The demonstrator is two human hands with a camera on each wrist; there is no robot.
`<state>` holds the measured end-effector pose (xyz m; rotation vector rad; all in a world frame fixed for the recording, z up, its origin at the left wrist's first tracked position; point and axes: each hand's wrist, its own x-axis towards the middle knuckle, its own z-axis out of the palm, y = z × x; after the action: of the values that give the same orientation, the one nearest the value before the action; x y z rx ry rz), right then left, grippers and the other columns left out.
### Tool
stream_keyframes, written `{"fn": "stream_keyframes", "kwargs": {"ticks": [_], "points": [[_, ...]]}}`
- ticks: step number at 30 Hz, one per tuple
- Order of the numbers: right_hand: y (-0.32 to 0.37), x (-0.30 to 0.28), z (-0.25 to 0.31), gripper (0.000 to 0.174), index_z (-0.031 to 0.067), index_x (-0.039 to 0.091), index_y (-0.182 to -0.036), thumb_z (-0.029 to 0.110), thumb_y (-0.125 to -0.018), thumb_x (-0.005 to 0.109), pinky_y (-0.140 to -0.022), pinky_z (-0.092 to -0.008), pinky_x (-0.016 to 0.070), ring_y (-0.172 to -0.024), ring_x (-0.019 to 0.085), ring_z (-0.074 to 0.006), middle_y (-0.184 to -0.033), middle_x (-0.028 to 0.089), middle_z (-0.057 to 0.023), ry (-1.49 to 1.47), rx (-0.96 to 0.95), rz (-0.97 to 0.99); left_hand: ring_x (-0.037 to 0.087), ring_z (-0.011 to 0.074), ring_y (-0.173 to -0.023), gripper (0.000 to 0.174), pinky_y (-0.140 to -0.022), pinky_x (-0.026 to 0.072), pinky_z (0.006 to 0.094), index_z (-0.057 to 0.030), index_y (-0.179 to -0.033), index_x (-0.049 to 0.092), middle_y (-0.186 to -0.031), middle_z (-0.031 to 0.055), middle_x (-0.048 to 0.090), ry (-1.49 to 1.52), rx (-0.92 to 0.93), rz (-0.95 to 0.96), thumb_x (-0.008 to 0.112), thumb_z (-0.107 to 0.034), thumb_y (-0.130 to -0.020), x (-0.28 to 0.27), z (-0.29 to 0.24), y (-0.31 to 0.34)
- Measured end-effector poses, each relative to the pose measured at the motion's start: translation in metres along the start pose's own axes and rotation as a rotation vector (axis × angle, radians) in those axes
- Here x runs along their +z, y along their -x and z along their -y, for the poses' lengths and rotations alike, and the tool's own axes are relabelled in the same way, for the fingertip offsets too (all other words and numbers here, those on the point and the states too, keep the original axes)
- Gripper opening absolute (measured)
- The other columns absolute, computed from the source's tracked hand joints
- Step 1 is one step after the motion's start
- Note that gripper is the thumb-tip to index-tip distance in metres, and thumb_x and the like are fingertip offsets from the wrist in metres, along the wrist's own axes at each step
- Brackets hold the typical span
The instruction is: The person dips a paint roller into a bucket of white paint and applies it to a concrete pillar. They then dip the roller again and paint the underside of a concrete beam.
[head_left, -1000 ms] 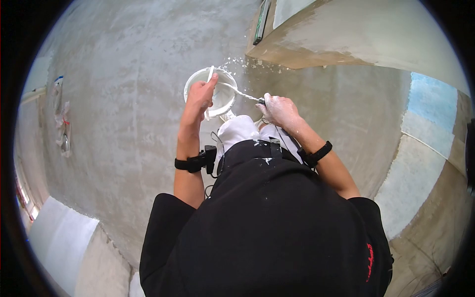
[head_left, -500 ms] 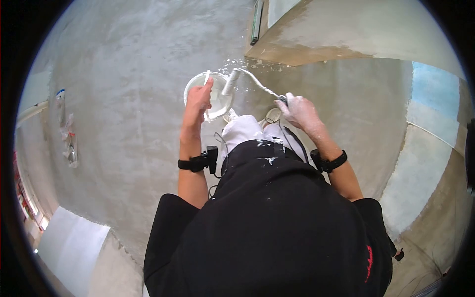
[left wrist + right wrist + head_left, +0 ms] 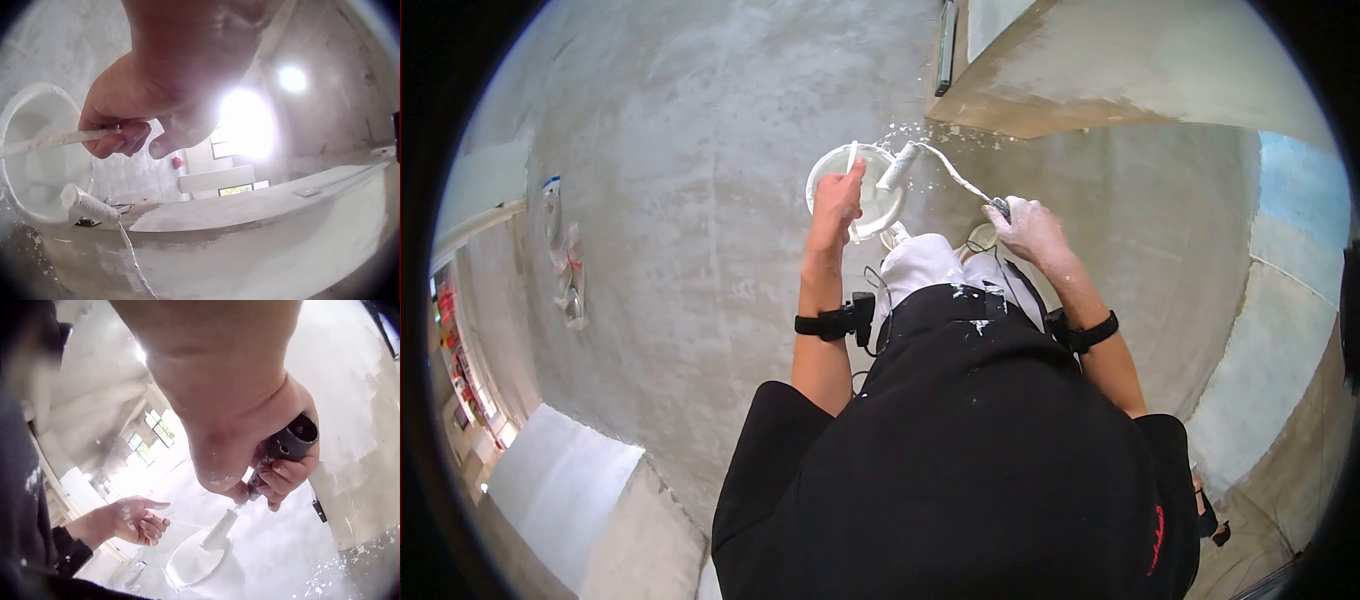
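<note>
A white bucket (image 3: 884,214) with pale paint in it hangs by its handle from my left hand (image 3: 837,205). In the left wrist view, those curled fingers hold the thin white bucket handle (image 3: 56,141). My paint-smeared right hand (image 3: 1035,232) grips a paint roller by its black grip (image 3: 289,447), whose hollow end shows in the right wrist view. The roller's white-coated metal rod bends over to the roller sleeve (image 3: 898,168), which overlaps the bucket's right rim in the head view. From the left wrist, the sleeve (image 3: 92,205) also appears at the rim, thick with paint.
White splatters (image 3: 905,135) dot the grey floor beyond the bucket. A partly coated wall (image 3: 1140,70) stands at the upper right. Plastic-wrapped items (image 3: 570,275) lie on the floor to the left. Part of another person (image 3: 1206,515) shows at the lower right.
The roller sleeve has come up from inside the bucket to its right rim. My right hand has drawn back to the right; the left hand still holds the bucket handle.
</note>
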<state>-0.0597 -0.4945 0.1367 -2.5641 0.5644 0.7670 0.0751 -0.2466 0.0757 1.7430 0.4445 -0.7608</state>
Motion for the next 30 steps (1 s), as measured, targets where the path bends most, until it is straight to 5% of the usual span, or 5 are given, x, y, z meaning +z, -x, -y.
{"fn": "stream_keyframes", "kwargs": {"ticks": [13, 18, 21, 24, 30], "points": [[-0.003, 0.010, -0.025, 0.053, -0.0017, 0.066, -0.092, 0.048, -0.089, 0.050, -0.081, -0.0477, 0.0484, -0.092, 0.061, -0.0426, -0.093, 0.064, -0.0277, -0.189, 0.127, 0.052, 0.039, 0.0130, -0.046, 0.051, -0.044, 0.0360, 0.0301, -0.0017, -0.064, 0.051, -0.055, -0.0003, 0.038, 0.011, -0.003, 0.061, 0.060, -0.046, -0.088, 0.007, 0.002, -0.001], [-0.009, 0.020, -0.045, 0.054, -0.0027, 0.065, -0.093, 0.049, -0.088, 0.050, -0.076, -0.0462, 0.0478, -0.085, 0.062, -0.0422, -0.087, 0.065, -0.0278, -0.230, 0.193, 0.055, 0.031, 0.0076, -0.045, 0.047, -0.044, 0.0311, 0.0261, 0.0033, -0.087, 0.057, -0.055, -0.0054, 0.035, 0.044, -0.014, 0.079, 0.064, -0.043, -0.087, 0.009, 0.003, -0.001], [-0.018, 0.025, -0.078, 0.056, -0.0010, 0.065, -0.087, 0.053, -0.088, 0.050, -0.061, -0.0426, 0.0481, -0.063, 0.062, -0.0334, -0.070, 0.064, -0.0213, -0.357, 0.266, 0.090, 0.031, 0.0068, -0.044, 0.046, -0.042, 0.0291, 0.0250, 0.0006, -0.086, 0.057, -0.055, -0.0060, 0.035, 0.046, 0.036, 0.090, 0.064, -0.045, -0.086, 0.006, 0.015, -0.008], [-0.020, 0.031, -0.114, 0.052, 0.0010, 0.059, -0.073, 0.050, -0.088, 0.053, -0.038, -0.0311, 0.0344, -0.039, 0.044, -0.0127, -0.052, 0.046, -0.0029, -0.793, 0.326, -0.055, 0.031, 0.0055, -0.043, 0.045, -0.040, 0.0273, 0.0231, -0.0024, -0.084, 0.056, -0.056, -0.0063, 0.036, 0.081, 0.002, 0.090, 0.065, -0.047, -0.085, 0.007, 0.013, -0.003], [-0.028, 0.024, -0.178, 0.041, 0.0062, 0.050, -0.072, 0.041, -0.092, 0.052, -0.037, -0.0265, 0.0312, -0.040, 0.037, -0.0086, -0.054, 0.041, 0.0029, -1.174, 0.511, -0.246, 0.033, 0.0073, -0.045, 0.046, -0.042, 0.0282, 0.0255, 0.0009, -0.086, 0.057, -0.056, -0.0047, 0.036, 0.107, -0.029, 0.051, 0.065, -0.044, -0.086, 0.007, 0.009, 0.004]]}}
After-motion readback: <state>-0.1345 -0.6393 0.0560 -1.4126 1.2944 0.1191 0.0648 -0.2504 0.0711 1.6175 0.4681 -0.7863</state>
